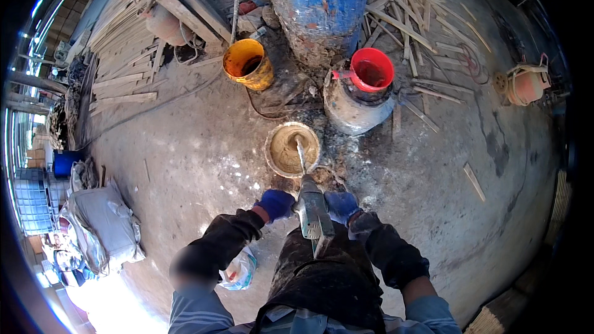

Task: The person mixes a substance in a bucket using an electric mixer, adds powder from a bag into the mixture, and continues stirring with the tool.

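Observation:
My left hand (276, 203) and my right hand (342, 206), both in blue gloves, grip the two side handles of a grey power mixer (314, 213) held in front of my waist. Its metal shaft (301, 151) slants down into a small round bucket (292, 148) filled with wet tan-brown mortar. The paddle end is sunk in the mix and hidden. The bucket stands on the concrete floor just ahead of my hands.
A yellow bucket (248, 64), a blue drum (321, 6) and a red tub on a grey drum (370, 69) stand beyond. Wood strips (408, 25) lie scattered at back right, planks (120, 62) at back left, grey sacks (102, 222) on the left, a plastic bag (238, 270) near my left leg.

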`<state>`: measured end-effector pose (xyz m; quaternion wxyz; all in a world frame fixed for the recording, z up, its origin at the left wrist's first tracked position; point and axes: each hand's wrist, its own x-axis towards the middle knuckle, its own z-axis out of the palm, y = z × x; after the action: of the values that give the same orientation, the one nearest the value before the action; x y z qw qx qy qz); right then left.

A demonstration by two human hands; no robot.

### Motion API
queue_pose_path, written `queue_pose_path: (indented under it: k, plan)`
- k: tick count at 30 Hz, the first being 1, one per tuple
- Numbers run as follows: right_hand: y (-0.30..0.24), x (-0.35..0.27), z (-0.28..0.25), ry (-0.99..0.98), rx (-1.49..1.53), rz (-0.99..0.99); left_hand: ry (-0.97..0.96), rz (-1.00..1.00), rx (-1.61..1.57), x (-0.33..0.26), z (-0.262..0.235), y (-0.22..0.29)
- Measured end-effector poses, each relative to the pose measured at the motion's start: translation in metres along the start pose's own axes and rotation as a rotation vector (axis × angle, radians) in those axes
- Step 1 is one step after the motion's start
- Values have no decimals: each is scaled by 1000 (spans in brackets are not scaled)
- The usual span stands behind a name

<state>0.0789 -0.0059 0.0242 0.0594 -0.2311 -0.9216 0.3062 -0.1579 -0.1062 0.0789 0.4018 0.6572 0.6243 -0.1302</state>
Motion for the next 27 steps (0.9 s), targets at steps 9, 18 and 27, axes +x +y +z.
queue_pose_path:
  k: [9,18,27]
  plan:
    - [13,0,3,-87,38,-18,55,-12,-76,-2,18,7]
    - [-9,-19,22,-141,46,-35,-105,-64,-69,-26,22,13]
    - [-17,-3,35,-107,28,8,-10,-86,-19,-30,19,-4]
